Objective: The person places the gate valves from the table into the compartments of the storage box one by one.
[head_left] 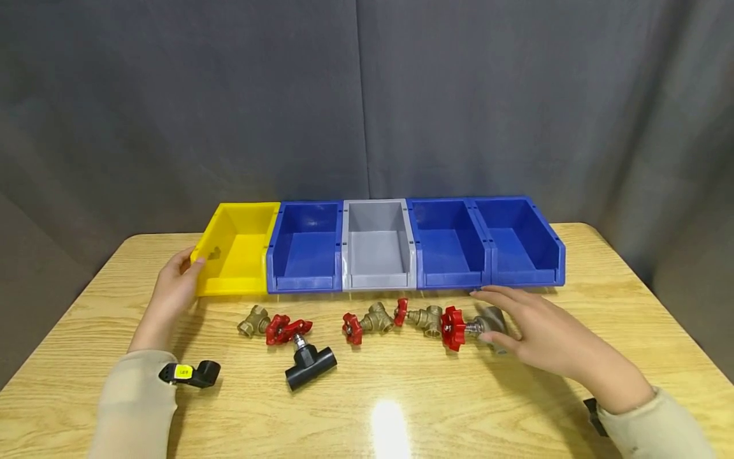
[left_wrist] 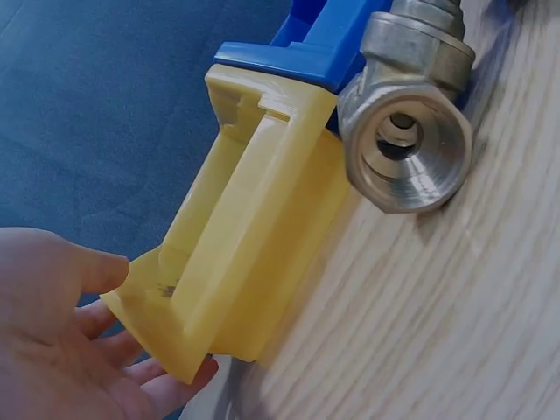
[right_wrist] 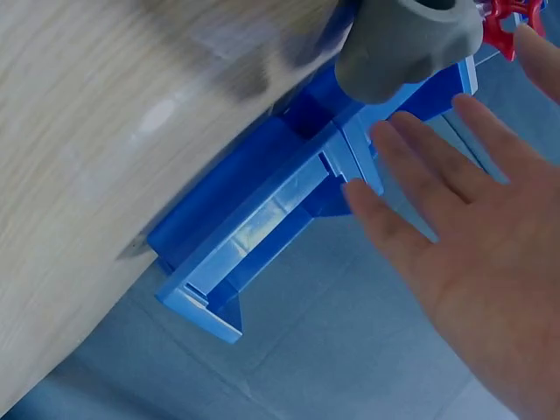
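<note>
At the row's left end, my left hand (head_left: 176,280) grips the front left corner of the yellow bin (head_left: 234,286), thumb at the rim and fingers round the outer wall. In the left wrist view a brass valve (left_wrist: 407,144) looms beside that bin. My right hand (head_left: 539,328), fingers extended and apart, is over the grey valve with a red handwheel (head_left: 453,328); whether it touches the valve I cannot tell. The right wrist view shows the grey valve body (right_wrist: 407,48) beyond the spread fingertips.
Two blue bins (head_left: 304,284) (head_left: 524,278), a grey bin (head_left: 378,281) and another blue bin (head_left: 453,280) continue the row. Before them lie brass valves (head_left: 252,320) (head_left: 377,317) (head_left: 427,320) with red handwheels, and a black tee-shaped valve (head_left: 309,364). A grey curtain (head_left: 367,102) hangs behind.
</note>
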The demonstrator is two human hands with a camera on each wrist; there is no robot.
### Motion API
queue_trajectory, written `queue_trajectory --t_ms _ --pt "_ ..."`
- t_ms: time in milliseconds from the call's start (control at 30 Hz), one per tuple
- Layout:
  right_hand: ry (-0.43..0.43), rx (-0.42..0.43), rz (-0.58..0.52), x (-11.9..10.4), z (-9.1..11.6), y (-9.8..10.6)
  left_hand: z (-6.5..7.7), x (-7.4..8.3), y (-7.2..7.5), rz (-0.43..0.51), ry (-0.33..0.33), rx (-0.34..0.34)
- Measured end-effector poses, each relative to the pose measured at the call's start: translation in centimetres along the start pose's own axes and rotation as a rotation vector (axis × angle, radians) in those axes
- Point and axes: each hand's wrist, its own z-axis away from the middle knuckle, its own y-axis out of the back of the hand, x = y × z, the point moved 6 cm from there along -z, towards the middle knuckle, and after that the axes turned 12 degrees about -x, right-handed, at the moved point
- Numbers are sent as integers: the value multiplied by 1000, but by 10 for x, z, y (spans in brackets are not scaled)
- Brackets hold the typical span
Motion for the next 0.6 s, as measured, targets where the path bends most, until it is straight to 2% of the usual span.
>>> queue_trajectory --t_ms 167,467,600 --pt "-3 -38 -16 2 -1 -6 -2 0 -1 1 -8 14" --pt "33 -30 4 2 -3 -13 -3 -2 0 -10 37 1" --pt "69 -24 22 1 -5 -15 -3 -2 1 -7 33 -16"
